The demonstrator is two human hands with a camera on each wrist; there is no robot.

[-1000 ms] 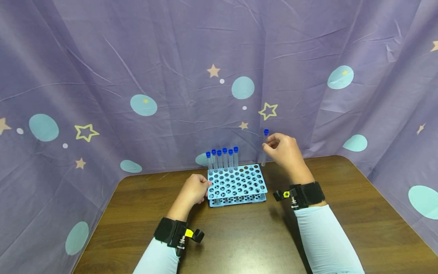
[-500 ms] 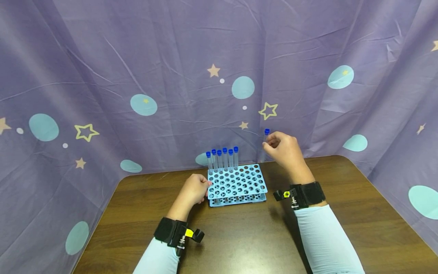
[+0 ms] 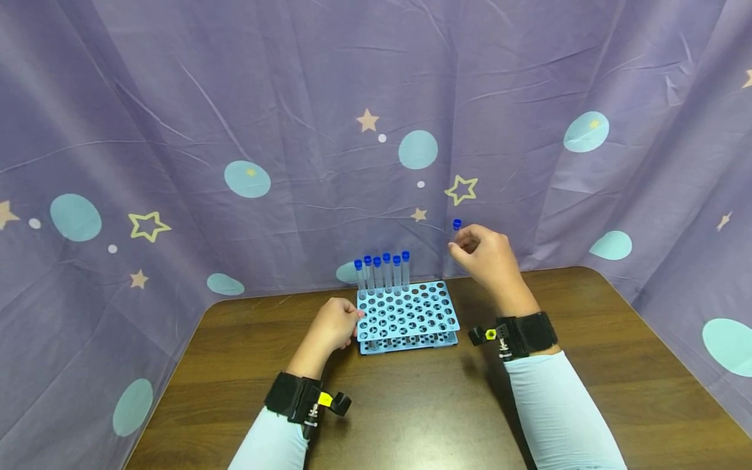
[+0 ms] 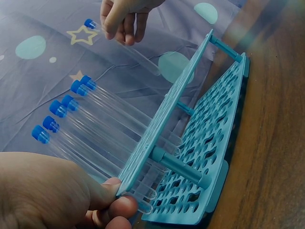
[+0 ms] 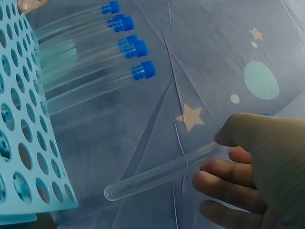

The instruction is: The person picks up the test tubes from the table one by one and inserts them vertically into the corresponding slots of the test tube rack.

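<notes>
A light-blue test tube rack [image 3: 408,316] with two perforated tiers stands on the table. Several clear test tubes with blue caps [image 4: 62,107] stand upright in its back left holes. My left hand [image 3: 336,324] pinches the left edge of the rack's upper tier between thumb and fingers. Beyond the rack's back right corner, my right hand [image 3: 484,254] pinches another blue-capped test tube [image 5: 162,174] near its cap. That tube is in the air, apart from the rack, its rounded bottom pointing down. It looks clear, with no contents showing.
The brown wooden table [image 3: 405,405] ends at a purple curtain [image 3: 317,130] printed with stars and spots, close behind the rack. Both wrists wear black straps with small camera mounts [image 3: 490,334].
The right hand stays nearly in place, holding the tube, with only a slight shift left at the end. The left hand and rack have not moved.
</notes>
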